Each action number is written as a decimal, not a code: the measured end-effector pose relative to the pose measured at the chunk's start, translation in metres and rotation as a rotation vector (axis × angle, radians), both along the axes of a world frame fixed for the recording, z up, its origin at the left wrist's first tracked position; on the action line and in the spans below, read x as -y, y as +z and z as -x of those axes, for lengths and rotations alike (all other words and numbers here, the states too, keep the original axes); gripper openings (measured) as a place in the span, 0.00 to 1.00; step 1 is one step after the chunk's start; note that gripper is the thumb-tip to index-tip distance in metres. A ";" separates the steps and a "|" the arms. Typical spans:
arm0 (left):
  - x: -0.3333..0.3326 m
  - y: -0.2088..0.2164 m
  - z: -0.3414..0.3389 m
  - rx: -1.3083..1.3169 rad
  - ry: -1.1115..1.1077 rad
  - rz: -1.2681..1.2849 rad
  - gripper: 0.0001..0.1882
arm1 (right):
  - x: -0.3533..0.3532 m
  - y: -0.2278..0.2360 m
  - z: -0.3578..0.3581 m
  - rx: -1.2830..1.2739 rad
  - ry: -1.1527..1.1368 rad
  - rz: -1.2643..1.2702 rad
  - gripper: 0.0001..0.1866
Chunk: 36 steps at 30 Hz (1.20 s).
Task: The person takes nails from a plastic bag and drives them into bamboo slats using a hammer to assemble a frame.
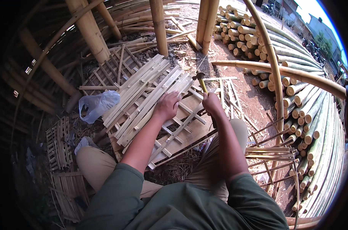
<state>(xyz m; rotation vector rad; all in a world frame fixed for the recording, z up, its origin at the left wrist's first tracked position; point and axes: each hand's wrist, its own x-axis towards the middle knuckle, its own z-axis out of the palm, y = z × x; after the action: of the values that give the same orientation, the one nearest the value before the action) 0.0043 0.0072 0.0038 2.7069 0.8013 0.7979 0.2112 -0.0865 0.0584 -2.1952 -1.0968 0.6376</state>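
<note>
"Lying under the left hand [167, 106], what is that?"

"Slatted bamboo panel [137, 94], pale strips side by side, running out to the left of that hand and beyond it."

"And how is the hand itself?"

"Back upward, resting on the strips, fingers partly bent. Whether it pinches anything small, I cannot tell."

"The other one?"

"The right hand [212, 104] is closed firmly round the yellow handle of a claw hammer [202, 84]. The dark head sits just past the knuckles, near the panel's far end; I can't say whether it touches."

"Underneath?"

"A flat brown board [197, 133], showing between the two hands and nearer the body."

"Farther off?"

"A crumpled white plastic bag [99, 104] left of the left hand, bamboo posts [158, 28] beyond both, and, well to the right of the right hand, stacked bamboo poles [321, 115]."
</note>
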 end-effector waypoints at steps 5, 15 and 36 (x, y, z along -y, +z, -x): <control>0.002 -0.003 -0.002 -0.020 -0.003 -0.014 0.15 | 0.000 0.019 -0.024 0.062 -0.001 0.048 0.24; 0.001 -0.005 -0.002 -0.017 -0.015 -0.032 0.16 | -0.010 0.030 -0.021 0.263 0.264 0.158 0.23; 0.003 -0.003 0.002 0.018 -0.005 -0.015 0.15 | -0.018 0.095 -0.029 -0.084 -0.065 0.060 0.23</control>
<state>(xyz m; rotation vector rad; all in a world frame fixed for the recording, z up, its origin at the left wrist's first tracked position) 0.0023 0.0043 0.0006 2.7098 0.7872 0.8293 0.2405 -0.0683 0.1536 -2.2246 -0.9711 0.7357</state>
